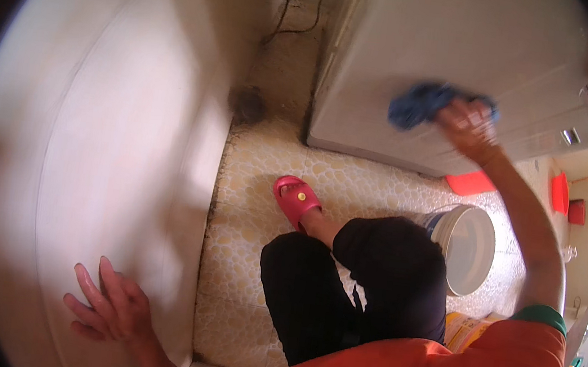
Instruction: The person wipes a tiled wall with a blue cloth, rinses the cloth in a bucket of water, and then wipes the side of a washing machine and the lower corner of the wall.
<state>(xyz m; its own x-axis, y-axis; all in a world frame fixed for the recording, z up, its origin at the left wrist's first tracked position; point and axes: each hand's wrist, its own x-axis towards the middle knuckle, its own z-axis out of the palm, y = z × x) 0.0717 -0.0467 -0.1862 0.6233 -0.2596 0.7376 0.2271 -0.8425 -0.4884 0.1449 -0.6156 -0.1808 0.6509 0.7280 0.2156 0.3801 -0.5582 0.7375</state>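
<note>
A crumpled blue cloth [413,108] is pressed against the smooth pale side of a large boxy appliance [374,55] at the upper right. My right hand [468,129] is closed over the cloth, somewhat blurred, with the arm stretched far out. At the lower left, the fingers of my left hand [109,307] are spread against a white wall-like surface [112,184], holding nothing.
An open white bucket [471,251] stands by my knee on the pebble-patterned floor [244,243]. Behind it lies a red object [472,183] at the appliance's foot. A dark cable [318,19] runs along the far gap. My foot wears a pink clog [295,198].
</note>
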